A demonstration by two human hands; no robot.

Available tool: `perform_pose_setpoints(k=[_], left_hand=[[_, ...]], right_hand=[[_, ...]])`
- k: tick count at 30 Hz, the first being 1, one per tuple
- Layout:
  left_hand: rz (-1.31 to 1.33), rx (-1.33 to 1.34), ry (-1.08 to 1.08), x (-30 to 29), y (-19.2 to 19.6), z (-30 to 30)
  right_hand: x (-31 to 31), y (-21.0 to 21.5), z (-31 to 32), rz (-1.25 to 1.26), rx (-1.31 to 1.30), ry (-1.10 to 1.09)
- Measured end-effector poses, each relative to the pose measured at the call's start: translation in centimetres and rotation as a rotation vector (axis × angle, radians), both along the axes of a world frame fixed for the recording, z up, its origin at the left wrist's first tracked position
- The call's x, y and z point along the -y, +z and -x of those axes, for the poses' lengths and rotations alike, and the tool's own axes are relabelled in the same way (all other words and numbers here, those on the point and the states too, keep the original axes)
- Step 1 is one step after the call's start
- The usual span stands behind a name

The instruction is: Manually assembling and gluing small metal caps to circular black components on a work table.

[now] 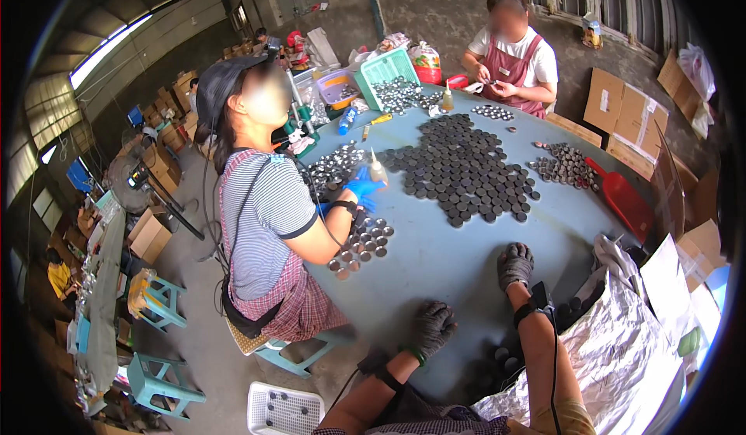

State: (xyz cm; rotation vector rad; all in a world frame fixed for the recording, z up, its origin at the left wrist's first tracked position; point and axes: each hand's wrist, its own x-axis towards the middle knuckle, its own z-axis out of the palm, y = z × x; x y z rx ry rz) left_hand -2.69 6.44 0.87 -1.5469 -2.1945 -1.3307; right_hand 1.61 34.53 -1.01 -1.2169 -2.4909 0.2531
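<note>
A head-worn fisheye camera looks down and forward across a broad blue-grey bench (443, 260), the wearer's dark-gloved left hand (434, 328) and right hand (515, 265) near, below and right of centre, the grey sloping roof (93, 34) distant at upper left.

Below the broad spread of flat dark-grey discs (466, 167), the left grip (434, 328), in a dark-grey glove, hides its palm, so whether it holds anything cannot be told. The right grip (515, 264), gloved alike and nearer the spread, hides its palm too. Lower right of the spread, a crumpled white woven sack (602, 373) covers part of the blue-grey counter (579, 202). Far lower left, a white plastic basket (255, 413) is cut by the lower edge. Above the spread, a red-aproned co-worker (518, 68) has a blurred face and fingers something too small to identify.
</note>
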Motion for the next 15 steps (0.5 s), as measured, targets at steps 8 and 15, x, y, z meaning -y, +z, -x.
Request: perform_pose_setpoints(k=[8,15], left_hand=[[0.001,-0.032,-0.016,-0.1,-0.4,0.0],[-0.005,-0.005,-0.014,-0.2,-0.3,-0.1]], right_hand=[[-0.5,-0.5,0.0,0.010,0.011,-0.005],[-0.9,-1.4,0.0,-0.002,0.014,-0.011]])
